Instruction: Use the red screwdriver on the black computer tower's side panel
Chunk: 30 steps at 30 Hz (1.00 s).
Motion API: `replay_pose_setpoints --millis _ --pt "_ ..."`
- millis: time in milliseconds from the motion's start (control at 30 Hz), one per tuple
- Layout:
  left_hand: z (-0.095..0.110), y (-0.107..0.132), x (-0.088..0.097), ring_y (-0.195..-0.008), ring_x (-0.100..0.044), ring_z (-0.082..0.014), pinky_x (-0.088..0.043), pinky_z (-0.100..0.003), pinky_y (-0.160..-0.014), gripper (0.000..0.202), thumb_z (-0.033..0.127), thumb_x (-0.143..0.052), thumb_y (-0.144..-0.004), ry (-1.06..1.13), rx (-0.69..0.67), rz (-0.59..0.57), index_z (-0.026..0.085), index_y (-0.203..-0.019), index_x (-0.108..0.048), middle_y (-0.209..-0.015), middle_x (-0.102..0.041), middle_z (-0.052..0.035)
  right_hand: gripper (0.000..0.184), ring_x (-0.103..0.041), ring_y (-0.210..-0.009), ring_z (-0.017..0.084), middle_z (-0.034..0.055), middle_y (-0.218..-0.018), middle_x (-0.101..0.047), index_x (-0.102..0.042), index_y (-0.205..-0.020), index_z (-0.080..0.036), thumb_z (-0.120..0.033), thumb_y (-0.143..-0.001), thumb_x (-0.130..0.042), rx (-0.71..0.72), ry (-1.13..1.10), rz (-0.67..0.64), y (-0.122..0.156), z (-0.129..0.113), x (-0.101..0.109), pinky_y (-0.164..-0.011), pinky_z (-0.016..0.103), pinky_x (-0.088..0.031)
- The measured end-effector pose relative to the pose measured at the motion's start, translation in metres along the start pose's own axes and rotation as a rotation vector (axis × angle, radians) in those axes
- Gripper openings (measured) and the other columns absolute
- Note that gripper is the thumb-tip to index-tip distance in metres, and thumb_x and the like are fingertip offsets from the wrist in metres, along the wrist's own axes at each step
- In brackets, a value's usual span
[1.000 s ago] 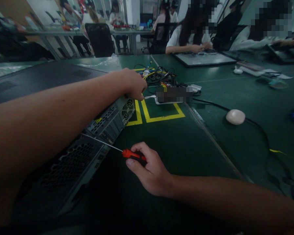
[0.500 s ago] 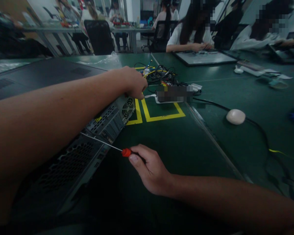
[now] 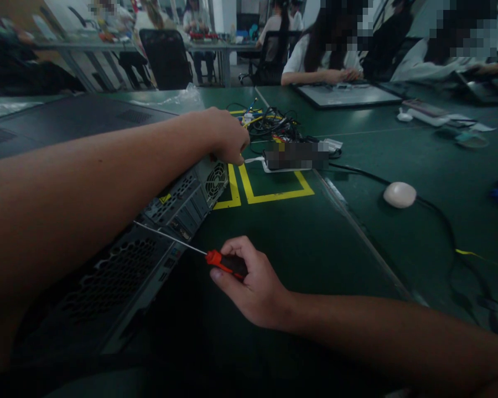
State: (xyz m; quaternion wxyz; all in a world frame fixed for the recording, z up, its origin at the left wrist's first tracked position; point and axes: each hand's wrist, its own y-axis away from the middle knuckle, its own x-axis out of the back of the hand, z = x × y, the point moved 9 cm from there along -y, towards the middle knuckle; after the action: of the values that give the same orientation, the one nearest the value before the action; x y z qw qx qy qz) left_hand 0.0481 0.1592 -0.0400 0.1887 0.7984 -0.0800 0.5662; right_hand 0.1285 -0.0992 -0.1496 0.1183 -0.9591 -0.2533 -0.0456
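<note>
My right hand (image 3: 255,287) holds a screwdriver (image 3: 226,262) by its red and black handle, with the thumb below and fingers above. Its long thin shaft points left to the rear panel of a dark computer case (image 3: 186,204); my left forearm hides the tip. Across the top of the case reaches my left hand (image 3: 228,135), its fingers curled down over the far rear corner, above the round fan grille (image 3: 216,179). The fingertips are partly hidden. The case lies on the green table, showing vent holes, slot covers and ports.
Beyond my left hand lie a tangle of cables (image 3: 274,121) and a dark box, partly pixelated (image 3: 294,156). Yellow tape (image 3: 278,196) marks the table. A white mouse-like object (image 3: 399,195) rests by a black cable at right. Several people sit behind, one at a flat panel (image 3: 348,97).
My right fingers have loosened and shifted around the handle, so more of it shows. The screwdriver stays in nearly the same place. My left hand has barely moved.
</note>
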Motion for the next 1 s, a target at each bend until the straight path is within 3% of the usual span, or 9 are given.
replay_pose_setpoints --millis 233,400,733,1000 --pt "0.0054 -0.0009 0.0019 -0.165 -0.070 -0.0507 -0.055 -0.059 -0.132 0.080 0.078 -0.085 -0.095 -0.007 -0.058 0.025 0.051 -0.170 -0.085 -0.158 -0.092 -0.0037 0.027 -0.063 -0.080 0.019 -0.0024 -0.098 -0.069 -0.062 -0.120 -0.030 -0.042 -0.111 -0.084 -0.033 0.021 0.025 -0.0001 0.0060 0.0014 -0.076 0.034 -0.051" --pt "0.0025 -0.0011 0.0013 -0.165 -0.070 -0.0529 -0.053 -0.062 -0.135 0.077 0.073 -0.088 -0.095 -0.015 -0.006 0.006 0.049 -0.169 -0.087 -0.165 -0.090 -0.0055 0.026 -0.067 -0.083 0.020 -0.0019 -0.100 -0.071 -0.063 -0.121 -0.030 -0.041 -0.112 -0.084 -0.014 0.000 0.017 0.0010 0.0042 0.0011 -0.079 0.034 -0.053" --pt "0.0017 -0.0019 0.0011 -0.170 -0.068 -0.0538 -0.051 -0.062 -0.138 0.087 0.077 -0.084 -0.094 0.003 -0.038 0.016 0.053 -0.177 -0.079 -0.173 -0.085 -0.0034 0.023 -0.066 -0.085 0.020 -0.0006 -0.102 -0.073 -0.067 -0.120 -0.028 -0.041 -0.111 -0.084 -0.003 0.024 0.019 -0.0013 -0.0024 0.0038 -0.080 0.034 -0.054" --pt "0.0032 -0.0001 0.0036 -0.162 -0.074 -0.0506 -0.057 -0.061 -0.133 0.086 0.079 -0.084 -0.093 -0.018 -0.074 0.045 0.053 -0.176 -0.080 -0.158 -0.093 -0.0045 0.023 -0.064 -0.083 0.021 0.0002 -0.100 -0.073 -0.068 -0.118 -0.028 -0.044 -0.112 -0.084 -0.035 0.034 0.008 -0.0018 -0.0011 0.0040 -0.079 0.035 -0.055"
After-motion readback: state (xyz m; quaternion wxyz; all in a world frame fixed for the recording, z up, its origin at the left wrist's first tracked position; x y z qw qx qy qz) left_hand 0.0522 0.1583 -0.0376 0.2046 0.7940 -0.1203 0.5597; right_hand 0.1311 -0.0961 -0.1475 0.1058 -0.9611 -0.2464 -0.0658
